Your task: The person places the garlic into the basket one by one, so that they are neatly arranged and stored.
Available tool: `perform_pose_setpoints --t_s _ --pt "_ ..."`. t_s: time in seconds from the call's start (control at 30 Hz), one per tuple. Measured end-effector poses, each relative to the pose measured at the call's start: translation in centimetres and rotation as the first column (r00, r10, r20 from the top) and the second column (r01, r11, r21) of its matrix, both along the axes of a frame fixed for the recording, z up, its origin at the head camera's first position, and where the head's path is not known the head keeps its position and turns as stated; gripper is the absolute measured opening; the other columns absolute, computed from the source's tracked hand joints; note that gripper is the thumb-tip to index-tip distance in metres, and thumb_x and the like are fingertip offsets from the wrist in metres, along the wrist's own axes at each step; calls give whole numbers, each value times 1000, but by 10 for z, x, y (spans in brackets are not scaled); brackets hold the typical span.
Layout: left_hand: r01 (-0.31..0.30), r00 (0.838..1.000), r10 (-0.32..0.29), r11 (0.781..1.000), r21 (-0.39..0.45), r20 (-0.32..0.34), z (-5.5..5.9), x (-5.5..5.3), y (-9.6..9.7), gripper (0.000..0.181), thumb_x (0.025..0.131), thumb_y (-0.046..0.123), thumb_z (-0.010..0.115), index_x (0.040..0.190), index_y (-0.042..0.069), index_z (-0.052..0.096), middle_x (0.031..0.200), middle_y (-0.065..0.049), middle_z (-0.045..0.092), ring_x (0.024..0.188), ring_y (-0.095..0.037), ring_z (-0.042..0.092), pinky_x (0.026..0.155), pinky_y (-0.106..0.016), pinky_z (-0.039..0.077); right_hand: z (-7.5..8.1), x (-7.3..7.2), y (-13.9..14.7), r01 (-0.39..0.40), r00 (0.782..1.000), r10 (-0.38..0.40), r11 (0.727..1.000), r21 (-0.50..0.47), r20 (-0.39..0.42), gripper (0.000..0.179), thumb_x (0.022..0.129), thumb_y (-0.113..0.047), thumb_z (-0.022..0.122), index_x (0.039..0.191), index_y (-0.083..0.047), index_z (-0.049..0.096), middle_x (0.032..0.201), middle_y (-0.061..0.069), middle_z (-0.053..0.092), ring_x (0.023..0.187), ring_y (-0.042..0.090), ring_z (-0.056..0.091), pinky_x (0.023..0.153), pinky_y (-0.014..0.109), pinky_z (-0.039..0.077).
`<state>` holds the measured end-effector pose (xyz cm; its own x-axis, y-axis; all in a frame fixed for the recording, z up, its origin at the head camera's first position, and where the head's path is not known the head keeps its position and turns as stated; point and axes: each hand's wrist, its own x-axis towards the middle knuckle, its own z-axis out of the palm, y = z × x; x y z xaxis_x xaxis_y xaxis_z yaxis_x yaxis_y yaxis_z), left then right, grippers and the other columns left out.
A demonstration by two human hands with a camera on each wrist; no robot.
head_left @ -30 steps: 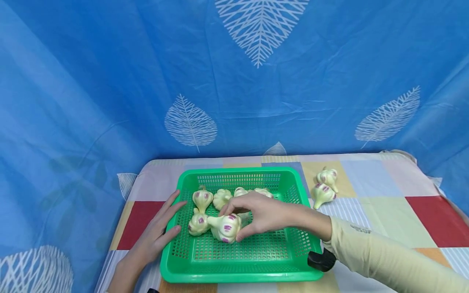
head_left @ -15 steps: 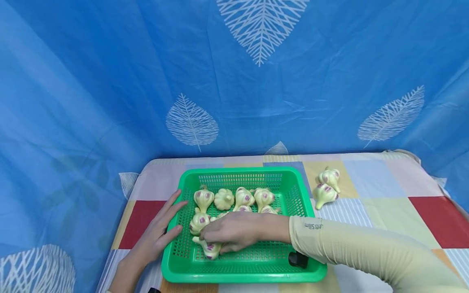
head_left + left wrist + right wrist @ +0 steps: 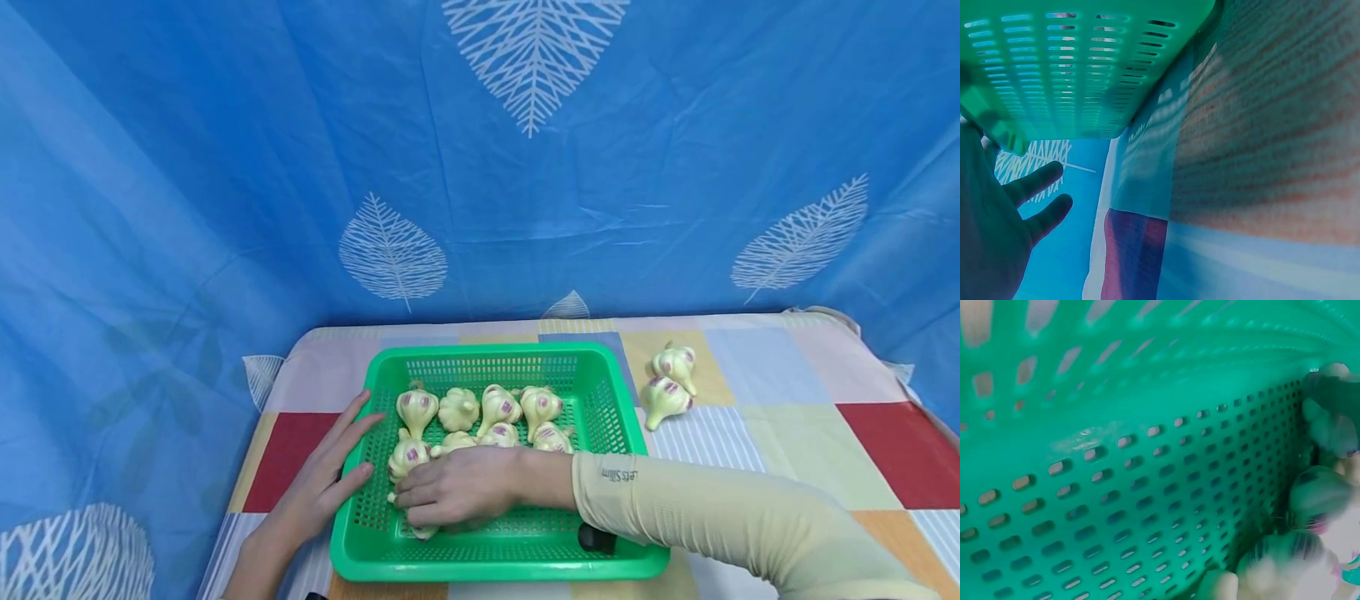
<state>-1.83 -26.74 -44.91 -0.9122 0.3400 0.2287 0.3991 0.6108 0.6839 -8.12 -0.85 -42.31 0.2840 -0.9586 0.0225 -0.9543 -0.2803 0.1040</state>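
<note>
My right hand (image 3: 461,490) reaches palm down into the green plastic basket (image 3: 498,572), its fingers curled over a garlic bulb (image 3: 424,532) near the front left corner. Only the bulb's lower edge and its stem tip show past the fingers. Just behind is another garlic bulb (image 3: 407,455), pale with purple marks. My left hand (image 3: 318,479) is at the basket's left rim, fingers spread and fairly straight. In the left wrist view that hand (image 3: 991,231) appears dark beside the slotted basket wall (image 3: 1072,69). Blurred garlic bulbs (image 3: 1322,494) crowd the right edge of the right wrist view.
Several more garlic bulbs (image 3: 459,408) stand in rows toward the basket's back. Two garlic bulbs (image 3: 665,400) lie outside it, to the right on the patchwork tablecloth (image 3: 795,450). A blue curtain (image 3: 600,167) with white leaf prints hangs behind the table.
My right hand has carried the garlic bulb from the basket's left middle toward its front left corner and turned palm down over it. My left hand has stayed at the rim.
</note>
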Motion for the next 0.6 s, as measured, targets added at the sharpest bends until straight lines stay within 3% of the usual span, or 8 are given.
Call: perform_pose_setpoints --t_s 0.2,0.37,0.5,0.6 --pt "2 1000 -2 1000 -2 -4 0 1 0 65 91 16 65 152 13 44 167 -2 17 149 -21 22 102 -65 40 19 -2 6 18 999 -19 1000 9 33 36 105 -20 51 140 -13 56 148 7 52 143 21 39 120 28 13" --pt "7 1000 -7 1000 3 -9 0 0 0 64 91 16 65 152 12 44 167 -3 18 149 -22 23 101 -67 41 47 -9 18 130 989 -128 991 -18 78 49 102 -29 61 145 -9 53 152 9 48 145 23 36 120 30 12" --pt "5 1000 -5 1000 8 -10 2 0 1 65 91 16 65 152 13 43 167 -3 18 148 -22 24 100 -68 41 64 -13 28 220 973 -218 975 -23 77 57 101 -40 60 148 -9 50 155 10 44 146 23 33 121 35 15" --pt "3 1000 -3 1000 9 3 3 1 2 65 92 17 64 153 14 43 167 -2 17 148 -22 23 100 -67 42 75 -15 37 276 953 -272 961 -8 136 55 102 -42 57 148 -11 50 157 10 41 148 23 30 121 35 14"
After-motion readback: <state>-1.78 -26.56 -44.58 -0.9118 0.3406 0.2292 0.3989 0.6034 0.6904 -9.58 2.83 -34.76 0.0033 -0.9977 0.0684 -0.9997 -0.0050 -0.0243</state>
